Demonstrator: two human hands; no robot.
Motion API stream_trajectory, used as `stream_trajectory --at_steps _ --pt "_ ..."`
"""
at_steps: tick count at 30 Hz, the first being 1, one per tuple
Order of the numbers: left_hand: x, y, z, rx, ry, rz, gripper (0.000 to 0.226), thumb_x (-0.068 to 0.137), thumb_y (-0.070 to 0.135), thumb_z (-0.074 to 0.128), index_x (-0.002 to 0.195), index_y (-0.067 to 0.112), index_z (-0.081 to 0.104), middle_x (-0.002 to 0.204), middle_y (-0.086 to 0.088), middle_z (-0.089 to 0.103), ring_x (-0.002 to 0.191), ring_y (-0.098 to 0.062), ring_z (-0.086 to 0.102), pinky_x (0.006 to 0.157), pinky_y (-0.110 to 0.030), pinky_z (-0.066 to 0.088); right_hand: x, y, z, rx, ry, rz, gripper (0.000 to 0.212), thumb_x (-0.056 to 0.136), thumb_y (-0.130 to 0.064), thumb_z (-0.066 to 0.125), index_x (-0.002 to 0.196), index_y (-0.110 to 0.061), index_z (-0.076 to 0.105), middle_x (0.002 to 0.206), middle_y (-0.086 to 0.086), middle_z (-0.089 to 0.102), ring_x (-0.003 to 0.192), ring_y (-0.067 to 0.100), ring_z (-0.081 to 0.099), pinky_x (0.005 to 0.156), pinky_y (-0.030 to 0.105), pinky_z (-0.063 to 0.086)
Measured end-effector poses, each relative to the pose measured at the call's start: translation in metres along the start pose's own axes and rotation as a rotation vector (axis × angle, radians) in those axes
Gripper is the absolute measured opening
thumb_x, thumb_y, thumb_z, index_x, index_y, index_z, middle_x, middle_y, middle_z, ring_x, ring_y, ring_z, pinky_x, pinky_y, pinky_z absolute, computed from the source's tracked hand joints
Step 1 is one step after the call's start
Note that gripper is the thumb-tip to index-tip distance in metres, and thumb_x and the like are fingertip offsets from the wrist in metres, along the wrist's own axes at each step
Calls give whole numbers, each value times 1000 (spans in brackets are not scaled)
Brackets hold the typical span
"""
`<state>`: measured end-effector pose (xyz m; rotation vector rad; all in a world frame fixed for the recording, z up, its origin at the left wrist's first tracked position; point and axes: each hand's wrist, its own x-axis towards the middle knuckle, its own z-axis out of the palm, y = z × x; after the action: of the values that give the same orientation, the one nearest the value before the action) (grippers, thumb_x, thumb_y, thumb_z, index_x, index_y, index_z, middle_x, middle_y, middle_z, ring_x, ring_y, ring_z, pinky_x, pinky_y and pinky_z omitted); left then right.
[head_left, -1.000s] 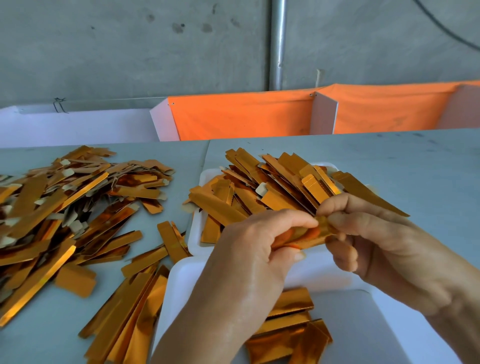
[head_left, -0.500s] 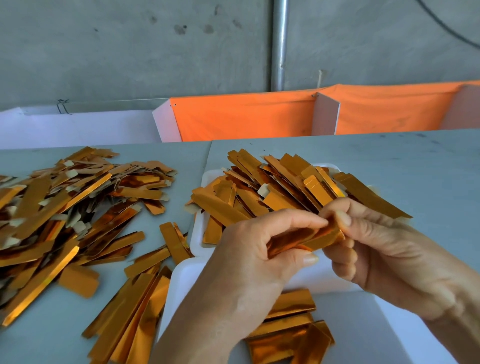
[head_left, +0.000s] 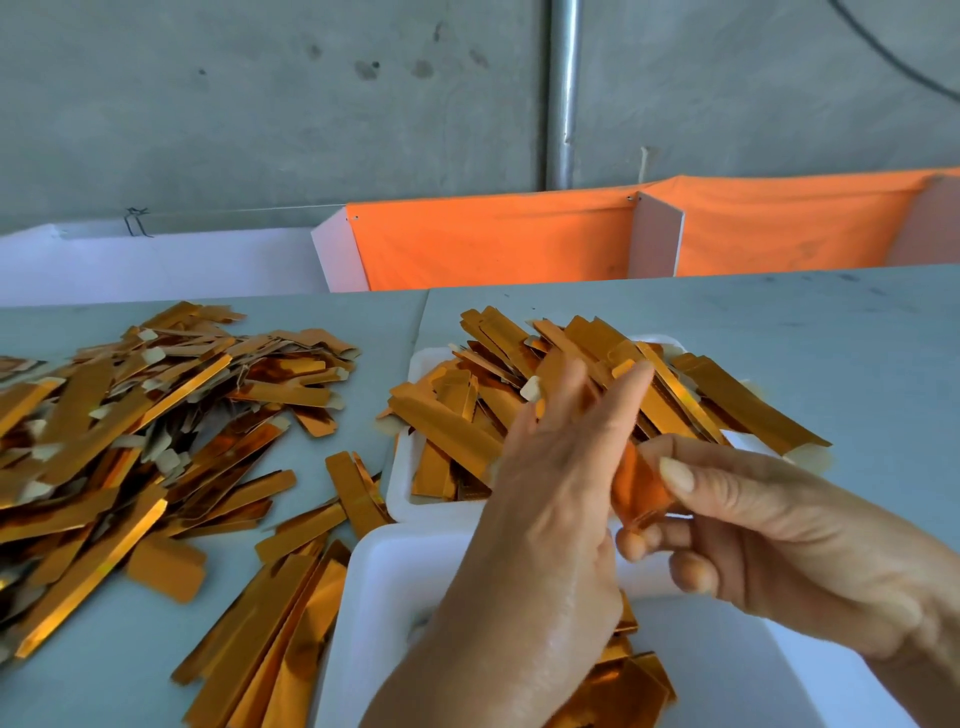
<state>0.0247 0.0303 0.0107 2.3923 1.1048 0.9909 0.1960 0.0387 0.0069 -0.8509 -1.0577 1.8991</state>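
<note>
Right hand (head_left: 753, 519) pinches a glossy folded gold foil strip (head_left: 640, 491) — left hand (head_left: 561, 467) flat, fingers straight.

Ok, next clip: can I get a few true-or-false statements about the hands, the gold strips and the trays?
1. The right hand pinches a folded gold piece. True.
2. The left hand is balled into a fist. False: its fingers are stretched out straight.
3. The far white tray holds a heap of gold strips. True.
4. The table to the left of the trays is bare. False: a big pile of gold strips lies there.
5. The cloth behind the table is blue. False: it is orange.
</note>
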Motion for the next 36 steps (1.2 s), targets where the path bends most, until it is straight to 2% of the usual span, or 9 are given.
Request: stream_trajectory --at_steps 3,6,9,12,15,18,22,26,36 --pt "0 -1 -2 -307 181 -166 83 88 5 48 136 63 12 147 41 6 136 17 5 101 1 20 4 4 2 -190 124 -76 46 50 -26 91 82 -8 63 86 19 67 75 22 69 49 22 51" --pt "1 -7 -3 -689 261 -408 57 79 37 72 127 42 41 128 24 53 116 8 51 94 -19 48 10 10 8 -544 165 -136 36 49 -38 85 72 -24 61 78 4 69 74 16 67 64 24 53" --pt "1 -15 3 -681 303 -545 34 77 33 73 107 35 59 98 16 71 92 -3 67 87 -37 54 15 20 16 -860 177 -171 45 48 -57 85 77 -36 57 81 -6 69 77 8 67 71 27 50" --pt "0 -16 -1 -703 226 -525 19 88 22 63 94 40 64 92 15 73 92 -5 68 85 -37 54 13 21 21 -935 205 -216 54 49 -75 74 81 -35 55 85 -9 69 80 7 66 69 23 52" --pt "-2 -17 -5 -596 115 -473 16 93 31 53 96 43 63 91 19 71 88 4 66 79 -23 53 7 11 18 -730 307 -321 40 61 -64 66 80 -29 59 78 -4 68 70 7 66 58 16 52" --pt "-3 -15 -3 -540 19 -451 22 97 31 46 112 42 58 101 12 67 87 7 64 72 -14 54 4 4 14 -570 357 -478 22 73 -46 75 84 -30 66 76 -2 65 69 11 62 55 18 50" --pt "-1 -8 0 -442 -99 -367 36 100 31 38 135 38 44 111 10 60 88 3 64 74 -16 55 5 6 12 -522 303 -509 28 76 -48 69 90 -24 71 71 -1 62 60 9 54 51 16 45" --pt "-2 -4 4 -221 -1 -289 51 99 40 31 145 49 10 122 15 52 91 8 57 81 -12 48 8 7 11 -450 317 -563 23 73 -42 71 90 -27 67 72 4 63 58 14 57 49 20 47" --pt "1 -7 8 30 70 -193 49 101 33 27 147 40 16 122 18 47 99 -4 53 78 -12 44 6 7 13 -663 356 -496 23 63 -38 68 85 -32 68 71 6 65 57 15 60 55 18 49"
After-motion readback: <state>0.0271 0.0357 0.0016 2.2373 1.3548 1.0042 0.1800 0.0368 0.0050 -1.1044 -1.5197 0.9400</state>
